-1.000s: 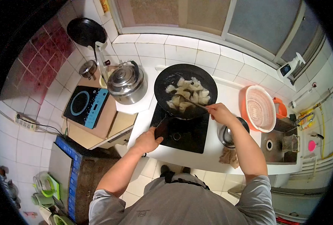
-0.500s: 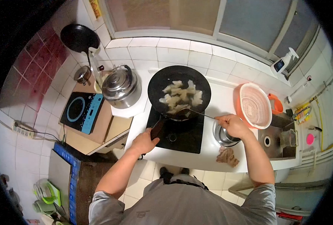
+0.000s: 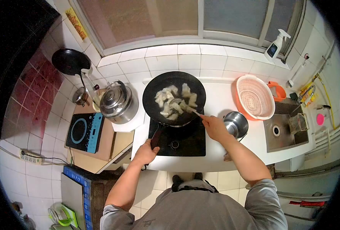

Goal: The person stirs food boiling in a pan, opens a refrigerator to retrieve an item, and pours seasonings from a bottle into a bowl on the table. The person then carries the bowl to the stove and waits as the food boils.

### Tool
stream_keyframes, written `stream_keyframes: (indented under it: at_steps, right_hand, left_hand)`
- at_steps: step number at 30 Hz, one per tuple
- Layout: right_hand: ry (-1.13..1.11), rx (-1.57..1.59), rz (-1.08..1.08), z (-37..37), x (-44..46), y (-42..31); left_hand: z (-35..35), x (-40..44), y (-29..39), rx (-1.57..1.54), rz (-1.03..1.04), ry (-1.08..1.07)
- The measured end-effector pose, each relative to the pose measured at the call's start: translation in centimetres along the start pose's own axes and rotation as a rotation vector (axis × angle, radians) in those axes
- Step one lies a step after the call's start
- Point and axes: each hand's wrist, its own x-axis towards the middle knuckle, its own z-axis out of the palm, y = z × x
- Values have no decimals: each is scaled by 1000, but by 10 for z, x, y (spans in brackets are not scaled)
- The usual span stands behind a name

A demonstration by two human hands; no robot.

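Note:
A black wok (image 3: 149, 97) with pale, dumpling-like pieces (image 3: 168, 100) in it sits over the back of a black cooktop (image 3: 194, 142). My left hand (image 3: 146, 153) is closed around the wok's dark handle (image 3: 156, 137). My right hand (image 3: 215, 128), near the wok's right front edge, grips a long-handled spatula (image 3: 195, 112). The spatula's head lies among the pieces, and they largely hide it. Slight haze hangs over the food. Beside my right hand stands a steel pot (image 3: 237, 119). A cloth by the counter's front edge is mostly hidden under my right forearm.
A steel kettle (image 3: 119, 101) stands left of the wok, near a second cooktop (image 3: 85, 131). To the right are an orange basin with a white colander (image 3: 256, 97), an orange container (image 3: 279, 92) and a sink (image 3: 271, 143). A spray bottle (image 3: 275, 46) stands on the windowsill.
My right hand has moved left toward the wok, pushing the spatula deeper among the pieces, which have shifted apart. My left hand keeps its hold. The camera view has shifted.

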Motion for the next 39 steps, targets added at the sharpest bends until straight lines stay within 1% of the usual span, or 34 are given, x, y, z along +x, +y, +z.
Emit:
stream_keyframes:
  at_steps: [2, 5, 8, 11, 13, 14, 17, 18, 19, 20, 21, 23, 24, 25, 27, 28, 30, 32, 33, 34, 35, 36, 37, 39]
  right_hand:
    - [22, 8, 15, -5, 2, -6]
    - [133, 54, -39, -4, 1, -6]
    - [181, 51, -22, -6, -3, -10]
    - [196, 71, -32, 13, -2, 11]
    - [236, 128, -27, 2, -8, -4]
    - [255, 154, -18, -2, -13, -7]
    - [188, 251, 94, -3, -16, 8]
    - [338, 358, 8, -3, -18, 12]
    - [415, 344, 30, -10, -23, 20]
    - [372, 477, 182, -23, -32, 30]
    - [331, 611, 336, -42, -44, 29]
    - [355, 662, 358, -74, -69, 39]
    - [354, 602, 337, -89, -85, 46]
    - [345, 551, 376, -101, -98, 53]
    - [245, 391, 460, -127, -125, 57]
    - [209, 320, 496, -135, -134, 57]
    - [139, 179, 568, -144, -147, 57]
    - [101, 68, 559, -141, -148, 61]
    - [81, 12, 550, -137, -147, 67]
    - [127, -18, 462, -123, -146, 86]
    - [97, 45, 495, -122, -142, 83]
    - [68, 109, 527, -120, -132, 76]
    - [41, 174, 558, -119, -123, 71]
    - [25, 292, 639, -111, -109, 79]
  left_hand:
    - [-1, 0, 2, -14, -2, -13]
    - [2, 1, -3, -3, -3, -7]
    - [2, 0, 3, 4, -8, -18]
    - [2, -1, 5, -12, -2, -20]
    - [5, -1, 3, -8, 6, -3]
    - [9, -1, 0, -7, 18, 11]
    - [8, 2, -3, -18, 62, 32]
    - [6, 0, -1, -39, 69, 25]
    - [6, -2, -1, -62, 74, 14]
    - [10, 2, -7, -91, 127, 43]
    - [6, -1, 0, -102, 59, 8]
    - [8, 2, -6, -182, 28, -37]
    - [9, 3, -7, -172, 11, -27]
    - [12, 5, -11, -175, 52, 19]
    - [21, 9, -20, -182, 131, 112]
    - [15, -5, -2, -4, 176, 276]
    - [8, -13, 17, 4, 332, 370]
    - [5, -20, 39, -14, 505, 431]
    - [8, -20, 48, -85, 529, 332]
    - [12, -20, 56, -155, 551, 235]
    - [17, -21, 63, -224, 569, 138]
    - [24, -22, 70, -130, 630, 148]
    - [31, -22, 75, -123, 665, 95]
    - [39, -28, 87, -152, 594, -87]
